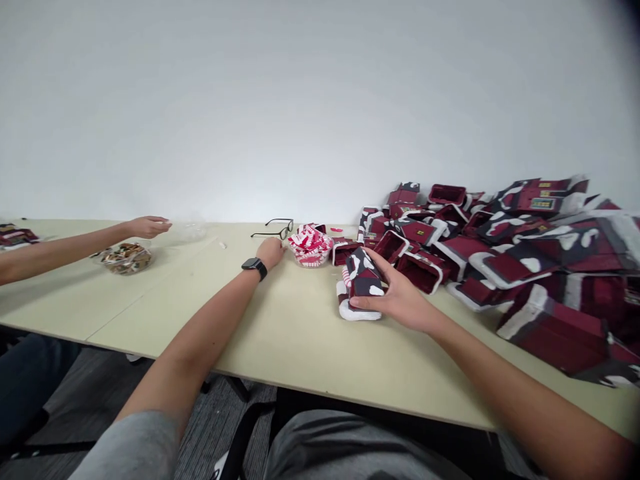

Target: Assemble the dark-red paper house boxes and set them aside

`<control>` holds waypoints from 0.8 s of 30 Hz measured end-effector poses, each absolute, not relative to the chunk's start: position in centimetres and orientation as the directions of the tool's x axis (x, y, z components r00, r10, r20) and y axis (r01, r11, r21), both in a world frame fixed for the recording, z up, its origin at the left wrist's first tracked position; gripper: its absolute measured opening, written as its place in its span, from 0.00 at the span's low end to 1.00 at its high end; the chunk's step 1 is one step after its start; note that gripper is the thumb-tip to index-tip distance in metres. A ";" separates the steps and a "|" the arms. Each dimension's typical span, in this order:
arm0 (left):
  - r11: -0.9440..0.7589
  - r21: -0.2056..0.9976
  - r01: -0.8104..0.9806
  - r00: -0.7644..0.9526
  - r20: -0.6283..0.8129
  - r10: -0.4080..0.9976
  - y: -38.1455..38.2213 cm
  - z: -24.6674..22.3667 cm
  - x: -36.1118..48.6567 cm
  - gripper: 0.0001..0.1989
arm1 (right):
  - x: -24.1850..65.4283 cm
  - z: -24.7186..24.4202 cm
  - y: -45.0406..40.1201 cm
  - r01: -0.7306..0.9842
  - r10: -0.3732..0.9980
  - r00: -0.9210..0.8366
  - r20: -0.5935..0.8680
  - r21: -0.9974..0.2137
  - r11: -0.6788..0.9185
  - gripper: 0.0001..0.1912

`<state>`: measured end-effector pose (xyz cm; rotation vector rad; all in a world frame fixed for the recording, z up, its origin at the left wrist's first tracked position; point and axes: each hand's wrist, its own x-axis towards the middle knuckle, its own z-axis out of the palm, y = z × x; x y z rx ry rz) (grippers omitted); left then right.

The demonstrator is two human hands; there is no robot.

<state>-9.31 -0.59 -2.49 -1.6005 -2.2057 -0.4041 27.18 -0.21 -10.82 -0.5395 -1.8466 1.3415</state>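
My right hand [405,300] grips a small house-shaped piece [365,283] with dark red walls, a grey roof with white patches and a thick white rim at its base. Thumb and fingers press on opposite sides of the house, which stands at the table's middle. Red-and-white striped bits show on its left side. My left hand [271,253], with a black watch on the wrist, is closed beside a clear bowl [310,262] heaped with red-and-white striped pieces. Its fingertips are hidden, so anything in them cannot be made out.
A large pile of similar dark red houses [470,250] covers the table's right side. Black eyeglasses [280,231] lie behind my left hand. At left, another person's hand [150,227] reaches over a bowl of brown pieces [127,259] near a clear plastic bag [193,229].
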 end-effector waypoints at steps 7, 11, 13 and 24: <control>0.237 0.088 0.968 -0.242 0.599 0.764 -2.4 1.4 -8.2 0.12 | 28.1 -10.6 0.4 -0.320 0.699 -0.659 0.279 -0.944 0.076 0.61; -0.099 0.193 0.976 -0.082 0.751 0.655 -4.4 3.9 -2.9 0.16 | 28.4 -10.5 0.5 -0.407 0.650 -0.725 0.229 -0.903 -0.136 0.50; -0.247 0.219 0.944 -0.002 0.751 0.660 -5.1 3.6 -0.1 0.16 | 28.4 -10.4 0.7 -0.418 0.649 -0.727 0.225 -0.895 -0.158 0.50; -0.220 0.131 0.967 0.095 0.616 0.782 -4.4 0.1 0.0 0.17 | 26.8 -11.5 -0.5 -0.088 0.590 -0.728 0.348 -0.902 0.423 0.68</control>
